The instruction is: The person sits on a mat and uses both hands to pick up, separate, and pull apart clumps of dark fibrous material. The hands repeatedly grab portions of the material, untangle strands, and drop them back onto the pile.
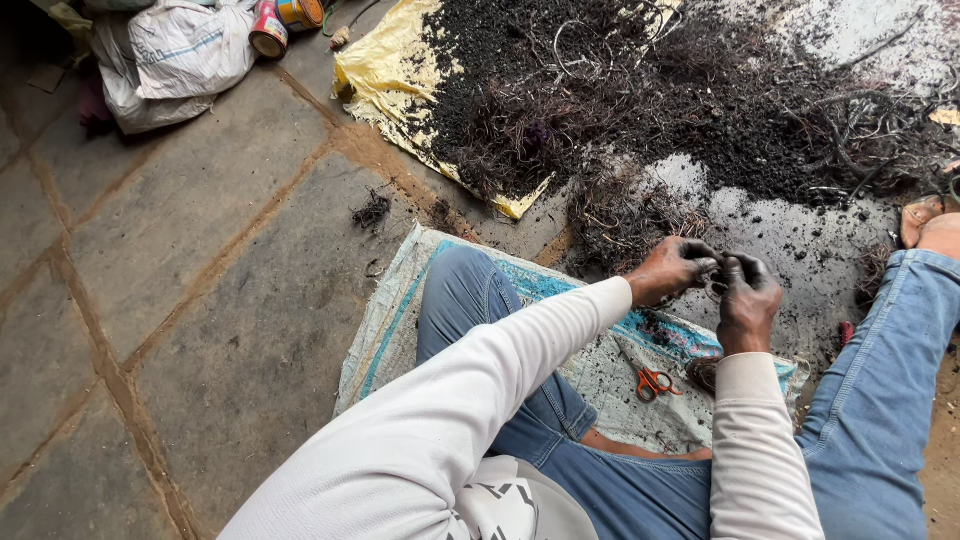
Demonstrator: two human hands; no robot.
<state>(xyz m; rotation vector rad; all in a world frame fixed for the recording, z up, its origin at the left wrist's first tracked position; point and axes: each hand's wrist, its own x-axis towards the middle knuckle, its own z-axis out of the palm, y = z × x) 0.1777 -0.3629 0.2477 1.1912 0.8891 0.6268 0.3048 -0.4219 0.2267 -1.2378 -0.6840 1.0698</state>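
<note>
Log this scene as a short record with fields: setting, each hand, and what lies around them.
Setting: person seated on a woven sack laid on a stone-slab floor
Left hand: soot-blackened, fingers pinched on a thin dark strand
Right hand: blackened too, pinching the same strand, close against the left
In front: heap of tangled burnt wires and black debris, partly on a yellow sheet
Between the legs: orange-handled scissors on the sack
Top left: white bags, two tins

Orange-handled scissors [654, 382] lie on a white-and-turquoise woven sack [400, 310]; soot-black wire pile [640, 100] covers yellow sheet [385, 70].
</note>
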